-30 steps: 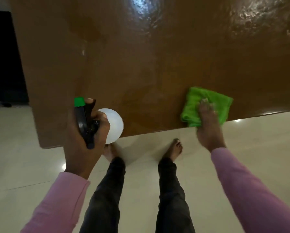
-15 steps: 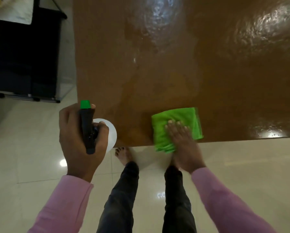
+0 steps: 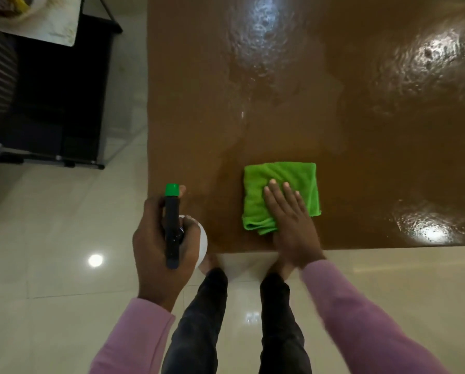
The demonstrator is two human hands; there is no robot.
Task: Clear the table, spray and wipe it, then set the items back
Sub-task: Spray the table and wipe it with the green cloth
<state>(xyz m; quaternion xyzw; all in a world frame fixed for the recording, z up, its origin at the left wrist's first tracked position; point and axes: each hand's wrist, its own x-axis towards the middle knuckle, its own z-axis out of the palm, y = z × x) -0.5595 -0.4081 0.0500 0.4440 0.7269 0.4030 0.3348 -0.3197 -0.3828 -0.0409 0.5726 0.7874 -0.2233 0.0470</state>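
**Wiping under way, items yet to go back**

The table [image 3: 360, 130] shows a wet, rippled sheen across its far half and at its near right corner, so spraying looks done, at least there. Clearing looks done too, as the green cloth [image 3: 280, 179] is the one thing I can see lying on the table. Wiping is the step in hand. The wet patches suggest much of the table has yet to be wiped. Setting the items back is all to come, and none of them is in view.

The right grip [image 3: 290, 222] lies flat and open on the cloth, fingers [image 3: 273, 190] straight and together, palm pressing it onto the table near the near edge. It pins the cloth and does not curl round it. The cloth is folded to a rough square, its near corner bunched under the heel of the hand.

The left grip [image 3: 158, 238] is closed round the spray bottle [image 3: 171, 228], fingers wrapped about its black head. One fingertip shows beside the green nozzle. It holds the bottle at the table's near left corner, above the tabletop, nozzle pointing toward the table's far side.
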